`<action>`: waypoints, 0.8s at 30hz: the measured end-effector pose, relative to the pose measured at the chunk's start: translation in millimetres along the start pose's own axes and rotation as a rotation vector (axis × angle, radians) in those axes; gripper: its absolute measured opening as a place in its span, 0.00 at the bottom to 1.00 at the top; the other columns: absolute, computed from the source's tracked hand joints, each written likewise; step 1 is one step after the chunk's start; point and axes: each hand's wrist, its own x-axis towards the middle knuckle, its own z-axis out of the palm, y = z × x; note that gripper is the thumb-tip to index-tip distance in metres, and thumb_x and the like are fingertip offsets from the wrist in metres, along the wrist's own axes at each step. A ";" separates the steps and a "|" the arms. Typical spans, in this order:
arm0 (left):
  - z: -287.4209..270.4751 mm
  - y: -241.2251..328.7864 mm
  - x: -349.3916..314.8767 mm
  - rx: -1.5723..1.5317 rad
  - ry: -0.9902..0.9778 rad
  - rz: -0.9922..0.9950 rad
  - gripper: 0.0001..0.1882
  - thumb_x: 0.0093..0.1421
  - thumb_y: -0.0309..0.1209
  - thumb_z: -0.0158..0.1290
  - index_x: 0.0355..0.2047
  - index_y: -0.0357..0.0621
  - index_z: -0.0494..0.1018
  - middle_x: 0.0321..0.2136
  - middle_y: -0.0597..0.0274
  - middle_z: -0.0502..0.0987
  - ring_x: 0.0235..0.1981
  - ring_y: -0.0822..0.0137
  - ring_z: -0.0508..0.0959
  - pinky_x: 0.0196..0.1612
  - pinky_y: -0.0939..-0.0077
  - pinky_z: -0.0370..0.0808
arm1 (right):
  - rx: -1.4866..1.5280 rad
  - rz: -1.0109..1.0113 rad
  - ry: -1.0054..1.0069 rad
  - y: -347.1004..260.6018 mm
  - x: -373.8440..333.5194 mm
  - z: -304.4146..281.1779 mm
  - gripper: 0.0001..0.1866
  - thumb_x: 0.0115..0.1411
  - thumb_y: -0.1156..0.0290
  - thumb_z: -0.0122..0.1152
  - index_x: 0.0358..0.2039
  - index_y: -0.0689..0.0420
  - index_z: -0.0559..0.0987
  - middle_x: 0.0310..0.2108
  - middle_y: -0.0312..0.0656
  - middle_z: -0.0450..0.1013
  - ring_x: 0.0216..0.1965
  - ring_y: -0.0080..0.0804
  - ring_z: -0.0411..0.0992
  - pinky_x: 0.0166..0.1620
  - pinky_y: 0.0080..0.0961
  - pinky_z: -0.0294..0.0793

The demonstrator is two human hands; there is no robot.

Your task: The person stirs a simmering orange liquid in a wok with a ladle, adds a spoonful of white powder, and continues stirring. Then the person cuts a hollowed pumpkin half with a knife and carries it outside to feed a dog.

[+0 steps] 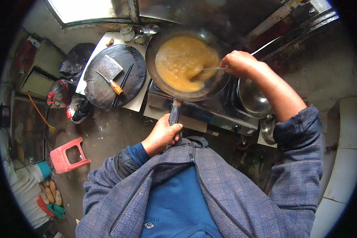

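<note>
As the right hand pinches a utensil dipped in yellowish liquid, the left hand wraps the black handle of a wok on the stove, likely heavy, rigid and best held right there

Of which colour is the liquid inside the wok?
The liquid is a cloudy yellowish brown; it shows in the head view, the only one here.
</note>
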 end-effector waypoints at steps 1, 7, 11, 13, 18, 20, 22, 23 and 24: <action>0.3 -0.2 0.5 0.001 -0.009 0.027 0.11 0.68 0.27 0.54 0.47 0.42 0.65 0.21 0.69 0.71 0.17 0.77 0.70 0.17 0.81 0.67 | 0.031 0.000 0.067 0.5 0.7 11.8 0.15 0.59 0.70 0.62 0.45 0.47 0.89 0.41 0.47 0.85 0.47 0.48 0.83 0.50 0.44 0.83; -0.6 0.7 0.8 0.019 -0.007 0.013 0.11 0.69 0.27 0.54 0.48 0.41 0.65 0.21 0.69 0.71 0.16 0.77 0.70 0.17 0.81 0.66 | 0.023 -0.002 0.234 -11.2 27.1 57.1 0.17 0.64 0.67 0.62 0.53 0.44 0.84 0.38 0.49 0.84 0.43 0.51 0.83 0.47 0.47 0.83; 1.0 0.3 0.3 -0.005 -0.004 0.017 0.11 0.69 0.27 0.54 0.48 0.41 0.64 0.20 0.68 0.71 0.16 0.77 0.69 0.16 0.81 0.65 | -0.099 -0.062 0.378 -15.2 34.6 50.4 0.15 0.65 0.68 0.61 0.52 0.44 0.83 0.36 0.48 0.81 0.38 0.51 0.82 0.43 0.47 0.82; 1.3 -0.2 0.7 -0.008 0.000 0.018 0.11 0.69 0.27 0.54 0.48 0.41 0.64 0.20 0.68 0.71 0.16 0.77 0.69 0.16 0.81 0.65 | -0.197 -0.117 0.363 -14.7 35.6 33.5 0.13 0.63 0.71 0.62 0.49 0.47 0.81 0.36 0.48 0.79 0.36 0.49 0.82 0.37 0.42 0.82; -1.1 -1.6 1.6 0.005 -0.008 -0.014 0.11 0.69 0.28 0.55 0.46 0.46 0.64 0.21 0.71 0.69 0.17 0.78 0.70 0.16 0.82 0.65 | -0.453 -0.252 0.221 -20.5 16.6 -25.6 0.13 0.60 0.74 0.64 0.47 0.51 0.82 0.39 0.48 0.79 0.39 0.47 0.84 0.39 0.40 0.84; -1.5 -2.4 2.0 0.028 -0.007 0.012 0.11 0.69 0.28 0.55 0.46 0.46 0.64 0.21 0.72 0.69 0.17 0.78 0.70 0.16 0.82 0.66 | -0.454 -0.216 0.163 -23.4 4.5 -52.3 0.10 0.59 0.71 0.66 0.42 0.52 0.84 0.37 0.48 0.82 0.38 0.48 0.84 0.40 0.42 0.84; -1.2 -3.2 2.2 0.019 -0.005 0.023 0.11 0.69 0.28 0.55 0.46 0.45 0.64 0.21 0.70 0.70 0.16 0.78 0.70 0.16 0.82 0.66 | -0.396 -0.203 0.122 -20.1 -11.1 -78.5 0.05 0.57 0.69 0.68 0.35 0.52 0.85 0.30 0.47 0.82 0.36 0.49 0.83 0.40 0.43 0.84; -1.0 -3.5 2.4 0.002 -0.009 0.026 0.11 0.69 0.28 0.54 0.47 0.44 0.64 0.20 0.69 0.70 0.16 0.77 0.69 0.16 0.81 0.65 | -0.368 -0.187 0.079 -17.8 -18.4 -89.0 0.04 0.56 0.69 0.68 0.33 0.52 0.85 0.28 0.47 0.82 0.36 0.49 0.83 0.41 0.43 0.83; -1.0 -3.6 2.5 -0.017 -0.006 0.010 0.11 0.69 0.27 0.54 0.47 0.42 0.64 0.20 0.68 0.71 0.16 0.77 0.69 0.16 0.81 0.65 | -0.313 -0.166 0.046 -16.3 -25.5 -96.2 0.05 0.55 0.70 0.68 0.33 0.52 0.87 0.29 0.47 0.82 0.36 0.50 0.83 0.42 0.43 0.83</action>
